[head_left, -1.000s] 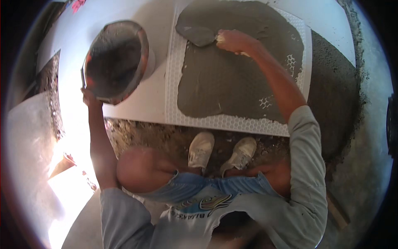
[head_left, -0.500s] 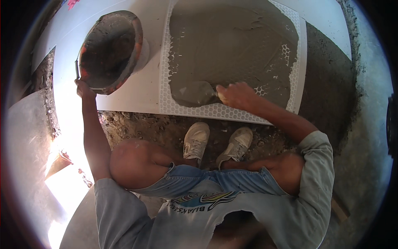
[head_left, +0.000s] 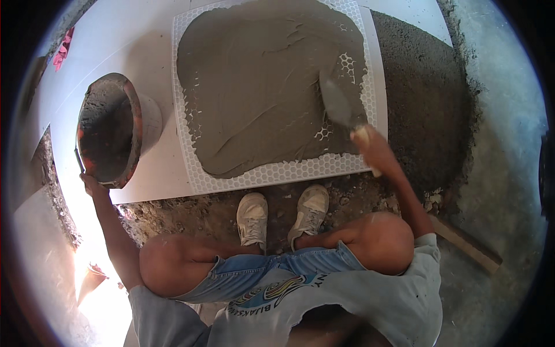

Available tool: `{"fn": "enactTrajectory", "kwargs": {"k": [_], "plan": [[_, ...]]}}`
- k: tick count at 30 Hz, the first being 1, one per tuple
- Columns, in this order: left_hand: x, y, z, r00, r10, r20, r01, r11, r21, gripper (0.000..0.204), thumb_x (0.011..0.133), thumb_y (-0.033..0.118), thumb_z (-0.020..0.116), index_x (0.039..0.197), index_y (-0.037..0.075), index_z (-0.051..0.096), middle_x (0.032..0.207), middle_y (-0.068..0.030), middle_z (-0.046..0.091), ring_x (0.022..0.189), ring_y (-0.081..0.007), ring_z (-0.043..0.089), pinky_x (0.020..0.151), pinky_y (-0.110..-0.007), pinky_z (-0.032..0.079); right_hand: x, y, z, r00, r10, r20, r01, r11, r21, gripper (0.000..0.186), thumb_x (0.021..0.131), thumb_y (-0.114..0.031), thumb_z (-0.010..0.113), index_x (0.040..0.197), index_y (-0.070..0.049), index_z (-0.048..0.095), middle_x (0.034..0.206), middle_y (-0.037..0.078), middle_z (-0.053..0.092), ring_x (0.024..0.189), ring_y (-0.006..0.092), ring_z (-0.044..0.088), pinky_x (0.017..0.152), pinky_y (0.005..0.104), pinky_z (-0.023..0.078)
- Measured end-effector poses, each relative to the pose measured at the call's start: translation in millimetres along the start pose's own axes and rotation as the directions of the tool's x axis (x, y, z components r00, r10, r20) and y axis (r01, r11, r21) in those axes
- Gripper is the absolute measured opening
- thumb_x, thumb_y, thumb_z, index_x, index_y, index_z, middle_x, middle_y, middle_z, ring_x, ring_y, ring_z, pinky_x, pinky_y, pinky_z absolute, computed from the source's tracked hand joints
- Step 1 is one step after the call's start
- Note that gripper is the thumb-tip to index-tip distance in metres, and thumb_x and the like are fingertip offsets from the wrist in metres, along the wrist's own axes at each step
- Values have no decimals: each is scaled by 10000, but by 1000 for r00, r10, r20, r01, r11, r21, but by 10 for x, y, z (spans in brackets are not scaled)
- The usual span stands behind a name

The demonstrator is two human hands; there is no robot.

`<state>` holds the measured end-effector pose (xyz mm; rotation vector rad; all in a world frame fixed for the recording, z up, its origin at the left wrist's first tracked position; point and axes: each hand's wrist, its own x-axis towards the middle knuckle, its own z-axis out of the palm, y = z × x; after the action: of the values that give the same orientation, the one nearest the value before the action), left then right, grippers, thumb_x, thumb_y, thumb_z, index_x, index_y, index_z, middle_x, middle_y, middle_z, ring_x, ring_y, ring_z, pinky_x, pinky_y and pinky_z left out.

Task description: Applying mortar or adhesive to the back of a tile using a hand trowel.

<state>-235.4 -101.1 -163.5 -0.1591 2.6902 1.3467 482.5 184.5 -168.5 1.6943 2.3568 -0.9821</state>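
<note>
My left hand grips the rim-side handle of a tilted bucket, whose inside is coated with grey mortar and whose rim has orange patches. My right hand is closed on the pale handle of a trowel, with the blurred blade on wet grey mortar. The mortar is spread over a white panel with a honeycomb back, leaving cells showing along the edges and in patches near the blade.
A white board extends under the bucket, with a pink cloth at its upper left. Darker rough mortar lies right of the panel. My shoes stand on dirt below it, and a wooden plank lies at lower right.
The trowel moved from upper left down along the lower edge, then right and up. The view shifted, putting the panel further left, and the bucket sits lower in view, still held by my left hand.
</note>
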Motion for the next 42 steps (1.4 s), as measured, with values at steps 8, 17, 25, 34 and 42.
{"fn": "enactTrajectory", "kwargs": {"k": [8,17,25,34,42], "plan": [[44,6,9,994,-71,89,84,984,-154,609,977,430,201,1162,33,624,1150,-143,611,1034,-283,600,900,-398,519,1330,199,-859,999,-32,10,34,971,-238,452,888,-407,562,1168,-56,513,836,247,642,775,407,641,689,452,509],[253,-72,-186,994,-15,108,31,988,-154,601,976,410,208,1190,1,593,1173,-169,595,1068,-316,586,899,-431,529,-471,205,-302,963,170,207,-110,956,-271,444,870,-369,578,1203,-92,481,858,241,645,818,443,616,712,503,495],[17,90,-82,992,-62,111,77,989,-129,614,976,421,197,1178,10,607,1161,-151,603,1069,-312,585,898,-425,528,-55,204,-177,970,-158,187,232,836,-498,350,836,-328,603,1141,-175,525,905,134,635,763,324,661,646,455,516],[-422,319,15,979,-179,-93,164,975,-152,578,969,426,267,1166,5,610,1164,-168,591,1059,-323,584,893,-434,527,1339,207,-631,994,32,-100,-68,923,-378,485,848,-346,585,1245,-98,458,933,206,655,840,404,639,737,504,513],[-290,210,56,993,-93,78,110,959,-260,550,972,376,260,1223,-8,563,1193,-162,578,1078,-300,579,911,-422,519,-624,299,50,967,210,148,-180,965,-192,404,874,-358,580,1122,-53,487,822,259,635,802,451,617,690,506,489]]}}
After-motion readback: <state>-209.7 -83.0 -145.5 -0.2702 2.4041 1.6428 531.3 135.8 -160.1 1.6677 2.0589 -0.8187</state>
